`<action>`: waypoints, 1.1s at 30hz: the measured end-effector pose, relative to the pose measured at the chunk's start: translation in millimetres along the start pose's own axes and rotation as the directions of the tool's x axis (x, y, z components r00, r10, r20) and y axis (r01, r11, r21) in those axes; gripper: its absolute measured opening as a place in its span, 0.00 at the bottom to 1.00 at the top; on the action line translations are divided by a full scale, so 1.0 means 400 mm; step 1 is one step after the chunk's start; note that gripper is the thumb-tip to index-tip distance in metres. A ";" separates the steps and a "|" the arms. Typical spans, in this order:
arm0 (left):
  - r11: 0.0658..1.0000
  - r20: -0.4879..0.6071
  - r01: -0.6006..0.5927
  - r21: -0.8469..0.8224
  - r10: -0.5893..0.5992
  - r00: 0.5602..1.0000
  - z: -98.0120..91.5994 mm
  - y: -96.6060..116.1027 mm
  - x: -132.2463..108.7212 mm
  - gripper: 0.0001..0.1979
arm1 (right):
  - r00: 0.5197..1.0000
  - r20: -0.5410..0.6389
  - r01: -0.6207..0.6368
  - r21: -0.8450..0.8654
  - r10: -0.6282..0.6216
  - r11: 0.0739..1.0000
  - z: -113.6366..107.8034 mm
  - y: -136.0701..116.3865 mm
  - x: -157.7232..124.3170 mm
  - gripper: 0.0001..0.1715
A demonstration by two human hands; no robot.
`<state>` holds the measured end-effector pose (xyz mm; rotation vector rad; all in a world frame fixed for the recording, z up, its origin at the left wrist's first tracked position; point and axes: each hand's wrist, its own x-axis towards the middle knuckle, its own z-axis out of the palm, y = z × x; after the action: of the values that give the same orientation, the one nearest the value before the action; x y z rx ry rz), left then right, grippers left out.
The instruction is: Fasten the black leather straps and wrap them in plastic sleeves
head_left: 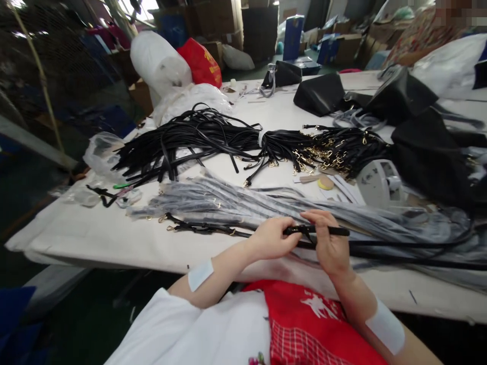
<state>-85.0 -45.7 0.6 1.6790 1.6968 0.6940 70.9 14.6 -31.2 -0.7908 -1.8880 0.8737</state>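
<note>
The fingertips of the left hand (276, 237) and right hand (330, 246) are both closed on a black strap (339, 231) held just above the table's near edge. The fingers cover part of it, and the dark fitting between the hands is too blurred to make out. The strap is narrow and smooth, and a short end pokes past the right hand. Just behind lie straps in cloudy plastic sleeves (228, 200); their right-hand ends are hard to make out. Farther back, a white band (262, 138) circles a bundle of black straps (213, 134) with gold-coloured clasps. The yellow print on the red bag (201, 63) is illegible. At top right, a person in a patterned top (413, 38) is cut off.
</note>
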 end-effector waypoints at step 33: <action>0.905 0.163 0.063 -0.420 0.007 0.987 -0.017 -0.017 0.014 0.07 | 0.845 -0.141 -0.351 0.581 0.516 0.734 -0.043 0.033 0.005 0.31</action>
<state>-94.6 -39.8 -0.5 1.3598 1.3361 0.8225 87.7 28.0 -35.0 -0.9605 -1.1029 1.4173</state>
